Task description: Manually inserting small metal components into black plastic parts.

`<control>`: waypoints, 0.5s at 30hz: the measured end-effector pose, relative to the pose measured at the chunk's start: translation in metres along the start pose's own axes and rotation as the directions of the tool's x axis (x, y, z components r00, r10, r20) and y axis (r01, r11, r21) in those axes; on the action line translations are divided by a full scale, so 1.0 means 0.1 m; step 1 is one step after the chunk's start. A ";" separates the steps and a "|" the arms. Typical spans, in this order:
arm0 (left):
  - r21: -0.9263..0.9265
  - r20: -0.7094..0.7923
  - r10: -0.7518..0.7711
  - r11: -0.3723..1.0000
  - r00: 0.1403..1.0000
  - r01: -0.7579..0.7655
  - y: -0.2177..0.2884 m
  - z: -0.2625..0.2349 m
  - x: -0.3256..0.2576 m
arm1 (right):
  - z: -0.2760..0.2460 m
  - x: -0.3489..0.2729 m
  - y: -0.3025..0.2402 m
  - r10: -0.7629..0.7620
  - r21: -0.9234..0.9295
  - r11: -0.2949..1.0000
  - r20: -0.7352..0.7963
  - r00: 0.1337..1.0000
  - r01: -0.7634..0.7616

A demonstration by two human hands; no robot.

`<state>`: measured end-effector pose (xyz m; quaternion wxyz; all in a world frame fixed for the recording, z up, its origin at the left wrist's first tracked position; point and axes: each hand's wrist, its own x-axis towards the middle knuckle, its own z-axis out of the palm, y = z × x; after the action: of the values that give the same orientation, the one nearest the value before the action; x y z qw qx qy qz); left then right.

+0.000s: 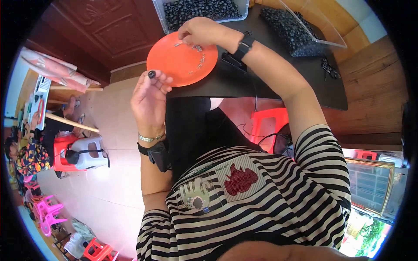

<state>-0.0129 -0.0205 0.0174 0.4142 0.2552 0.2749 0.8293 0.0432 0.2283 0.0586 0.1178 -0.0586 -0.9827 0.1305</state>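
Bead (151, 74), small, black and round, sits pinched between the thumb and fingertips of the left hand (149, 99), which is raised off the table with its fingers curled in around the bead, at about nine o'clock from the orange plate (174, 65). That wrist carries a thin bangle (150, 138) and a black strapped device (157, 153) just below it. The plate lies flat at the near edge of the black table (278, 87), overhanging it slightly, with a short row of tiny metal pieces (199, 61) scattered on its surface. At the plate's twelve o'clock the right hand (201, 32) hovers low, fingers bunched together and tips touching the plate among those pieces (what exactly they nip is too small to tell). Farther on, at the table's far edge, a clear tub (201, 10) is filled with dark beads, and at two o'clock a second clear bin (300, 32) holds more of the same.
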 end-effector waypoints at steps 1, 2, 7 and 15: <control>-0.012 -0.013 -0.010 1.000 1.000 0.010 -0.01 0.00 0.00 | 0.03 0.06 0.01 -0.003 -0.004 1.000 0.002 1.000 0.003; -0.015 -0.013 -0.007 1.000 1.000 0.007 -0.01 0.01 -0.01 | 0.06 0.12 0.02 0.020 -0.021 1.000 0.046 0.999 -0.019; -0.033 -0.001 -0.025 0.999 1.000 0.025 -0.02 -0.02 -0.04 | 0.19 0.29 -0.04 -0.053 -0.165 0.983 0.160 0.986 0.080; -0.075 0.012 -0.072 0.995 0.997 0.073 -0.08 -0.16 -0.04 | 0.22 0.28 -0.01 -0.137 -0.047 0.988 0.140 0.981 0.145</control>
<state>-0.0168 -0.0235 0.0004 0.4545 0.2331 0.2505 0.8224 0.0107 0.2264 0.0438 0.0578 0.0168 -0.9934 0.0975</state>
